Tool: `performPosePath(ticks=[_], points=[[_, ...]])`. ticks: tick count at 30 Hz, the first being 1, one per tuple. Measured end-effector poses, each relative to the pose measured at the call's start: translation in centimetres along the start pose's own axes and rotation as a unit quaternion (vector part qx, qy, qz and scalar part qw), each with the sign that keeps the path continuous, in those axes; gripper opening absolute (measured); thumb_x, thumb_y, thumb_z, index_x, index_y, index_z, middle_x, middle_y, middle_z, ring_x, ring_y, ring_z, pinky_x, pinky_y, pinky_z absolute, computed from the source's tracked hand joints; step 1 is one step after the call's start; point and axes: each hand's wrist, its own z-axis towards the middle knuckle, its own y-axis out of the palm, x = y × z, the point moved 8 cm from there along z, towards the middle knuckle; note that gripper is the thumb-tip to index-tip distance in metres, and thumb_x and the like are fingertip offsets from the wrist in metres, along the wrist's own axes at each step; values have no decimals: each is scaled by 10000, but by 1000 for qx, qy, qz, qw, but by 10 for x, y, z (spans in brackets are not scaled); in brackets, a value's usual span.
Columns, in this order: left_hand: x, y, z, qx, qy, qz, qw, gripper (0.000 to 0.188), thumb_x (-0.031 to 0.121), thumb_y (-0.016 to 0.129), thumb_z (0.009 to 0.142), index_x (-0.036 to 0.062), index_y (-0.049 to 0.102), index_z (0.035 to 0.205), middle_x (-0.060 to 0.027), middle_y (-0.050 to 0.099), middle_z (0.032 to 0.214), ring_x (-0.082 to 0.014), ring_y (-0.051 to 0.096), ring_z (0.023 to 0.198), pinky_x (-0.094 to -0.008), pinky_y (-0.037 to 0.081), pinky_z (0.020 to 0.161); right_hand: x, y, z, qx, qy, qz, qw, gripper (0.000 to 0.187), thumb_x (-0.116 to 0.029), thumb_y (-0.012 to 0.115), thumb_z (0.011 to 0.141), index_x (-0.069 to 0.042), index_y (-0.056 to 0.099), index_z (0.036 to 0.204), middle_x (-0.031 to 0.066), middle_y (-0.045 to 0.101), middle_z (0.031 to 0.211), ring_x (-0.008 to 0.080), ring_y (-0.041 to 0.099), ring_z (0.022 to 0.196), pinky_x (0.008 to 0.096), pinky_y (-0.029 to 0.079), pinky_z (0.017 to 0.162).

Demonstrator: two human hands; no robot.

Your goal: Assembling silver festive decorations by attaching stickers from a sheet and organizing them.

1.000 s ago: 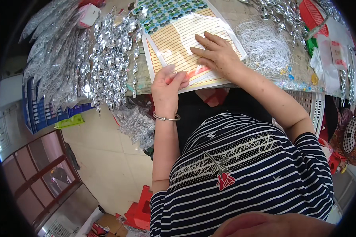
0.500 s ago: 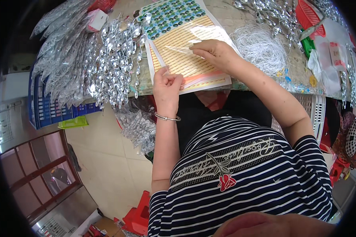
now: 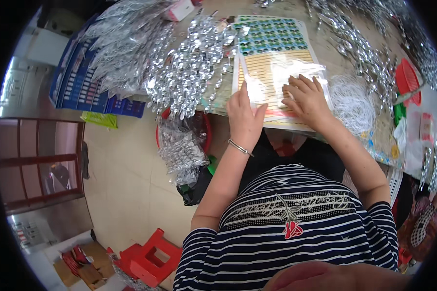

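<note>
Your left hand (image 3: 244, 114) and your right hand (image 3: 308, 99) both lie flat with open fingers, grasping nothing, pressing the clear plastic film (image 3: 277, 80) on the sheet of small stickers (image 3: 272, 39), whose long axis runs from near to far, directly under both palms.

Below my table edge I see a pale tiled floor (image 3: 116, 194), a red plastic stool (image 3: 148, 259) and a brown-framed glass door (image 3: 39, 165).
</note>
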Motion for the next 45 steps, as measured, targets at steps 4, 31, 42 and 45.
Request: performPosePath(ticks=[4, 31, 42, 45], points=[[-16, -18, -4, 0, -38, -42, 998, 563, 169, 697, 792, -24, 473, 1271, -194, 524, 1094, -353, 498, 1022, -424, 404, 887, -39, -28, 43, 48, -85, 85, 992, 449, -219, 698, 803, -35, 567, 1190, 161, 541, 1273, 363, 464, 1219, 456, 359, 1030], [-85, -50, -31, 24, -171, -314, 934, 144, 23, 606, 868, 1, 668, 997, -65, 620, 854, -115, 580, 716, -228, 455, 643, -171, 44, 263, -94, -339, -232, 907, 311, -62, 621, 749, -117, 533, 1042, 53, 551, 1131, 246, 456, 1190, 429, 228, 1135], [-95, -44, -33, 14, -181, -298, 937, 138, 35, 619, 867, 7, 673, 991, -57, 621, 879, -103, 582, 730, -223, 460, 651, -169, 49, 264, -90, -326, -226, 913, 211, -70, 607, 747, -122, 629, 951, 31, 605, 1085, 212, 536, 1106, 400, 299, 1085], [-99, -45, -31, 19, -191, -304, 933, 135, 39, 620, 869, 9, 673, 990, -48, 615, 888, -95, 578, 726, -213, 457, 647, -173, 39, 263, -46, -347, -225, 910, 174, -76, 602, 757, -126, 630, 922, 22, 615, 1037, 205, 550, 1078, 396, 329, 1051]])
